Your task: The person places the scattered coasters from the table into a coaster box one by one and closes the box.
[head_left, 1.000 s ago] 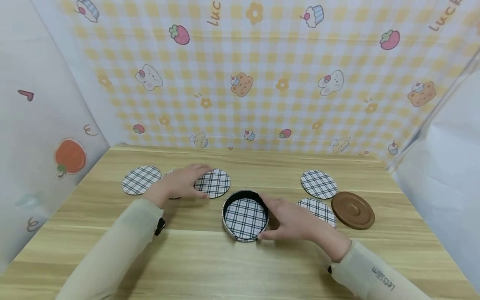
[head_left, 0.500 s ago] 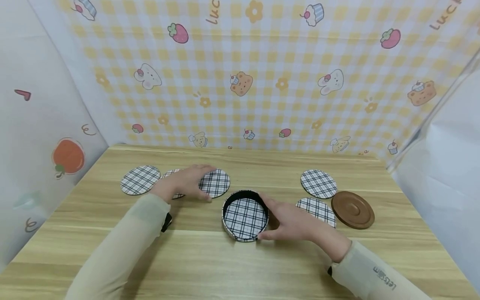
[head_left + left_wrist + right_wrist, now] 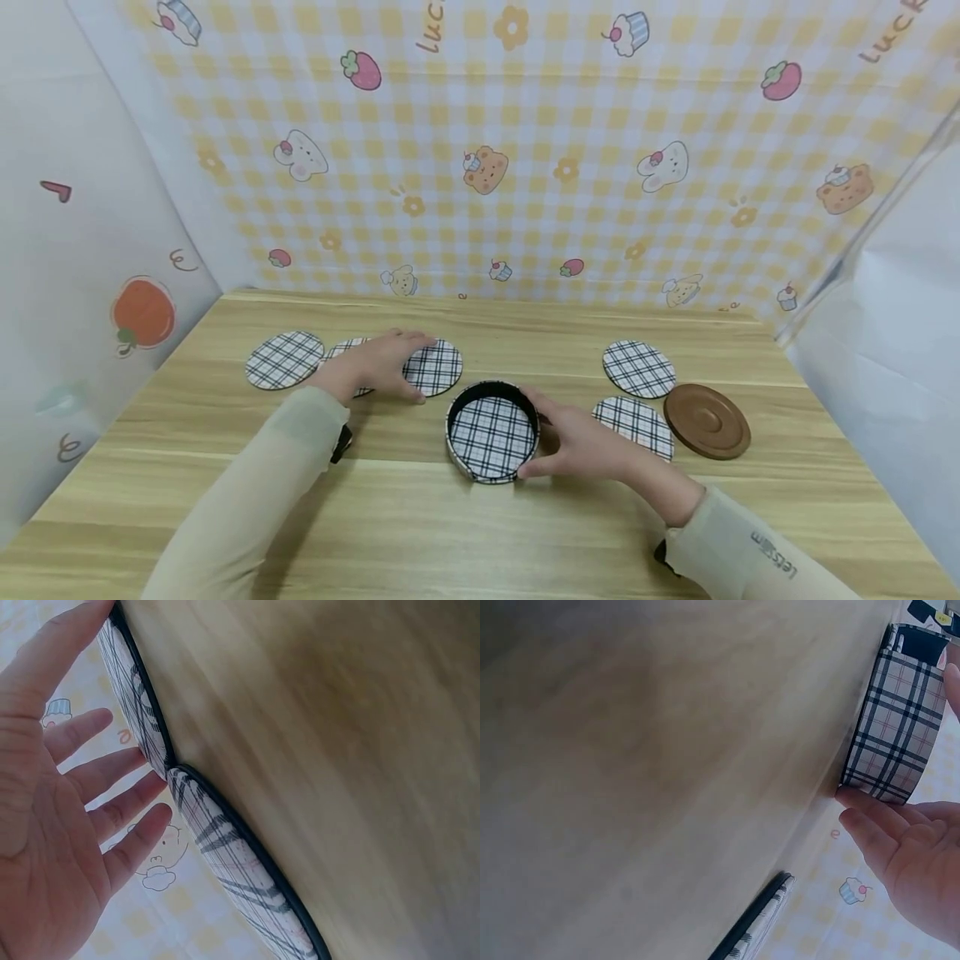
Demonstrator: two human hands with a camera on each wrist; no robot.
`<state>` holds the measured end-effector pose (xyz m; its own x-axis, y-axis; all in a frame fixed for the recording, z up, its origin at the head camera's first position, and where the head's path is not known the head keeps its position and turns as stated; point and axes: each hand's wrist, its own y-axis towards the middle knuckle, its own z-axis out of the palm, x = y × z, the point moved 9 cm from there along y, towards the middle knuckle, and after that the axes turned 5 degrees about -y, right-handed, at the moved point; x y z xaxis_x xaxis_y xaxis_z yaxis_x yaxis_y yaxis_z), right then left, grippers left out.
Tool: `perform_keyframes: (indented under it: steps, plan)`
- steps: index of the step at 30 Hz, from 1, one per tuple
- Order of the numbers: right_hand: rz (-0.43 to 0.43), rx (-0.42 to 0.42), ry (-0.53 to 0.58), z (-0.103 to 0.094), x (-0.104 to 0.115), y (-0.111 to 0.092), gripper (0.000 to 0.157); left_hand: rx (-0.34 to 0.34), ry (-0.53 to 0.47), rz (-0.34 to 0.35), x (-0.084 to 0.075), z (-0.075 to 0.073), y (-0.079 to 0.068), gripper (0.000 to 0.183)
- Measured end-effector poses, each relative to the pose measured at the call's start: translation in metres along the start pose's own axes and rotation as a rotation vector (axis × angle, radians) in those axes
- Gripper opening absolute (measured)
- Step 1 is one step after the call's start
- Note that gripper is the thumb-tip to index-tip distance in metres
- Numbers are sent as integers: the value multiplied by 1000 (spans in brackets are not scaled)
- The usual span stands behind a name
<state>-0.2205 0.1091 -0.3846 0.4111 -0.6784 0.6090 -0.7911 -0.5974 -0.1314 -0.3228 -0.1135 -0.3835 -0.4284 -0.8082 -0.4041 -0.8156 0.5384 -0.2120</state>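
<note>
A round plaid coaster holder stands on the table with a plaid coaster lying inside it. My right hand grips the holder's right side, thumb at the near edge and fingers at the far side; the right wrist view shows the fingers against its plaid wall. Over to the left, my left hand hovers low with fingers spread at a flat round coaster, covering its left part. In the left wrist view those fingers are nearly straight, with the thumb near a coaster edge; contact is hard to judge.
Two more coasters lie at the left, one in full sight and one partly under my left hand. On the right are two coasters and a brown wooden disc. A checked cloth hangs behind the table.
My left hand has shifted slightly to the right, uncovering more of the coaster behind it. The right hand and the holder have stayed in place.
</note>
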Motion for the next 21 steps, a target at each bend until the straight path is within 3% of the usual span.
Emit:
perform_keyframes:
  steps: [13, 21]
  plan:
    - [-12, 4, -8, 1, 0, 0, 111, -19, 59, 9, -1, 0, 0, 92]
    - [-21, 6, 2, 0, 1, 0, 110, -38, 79, 48, -8, 1, -12, 90]
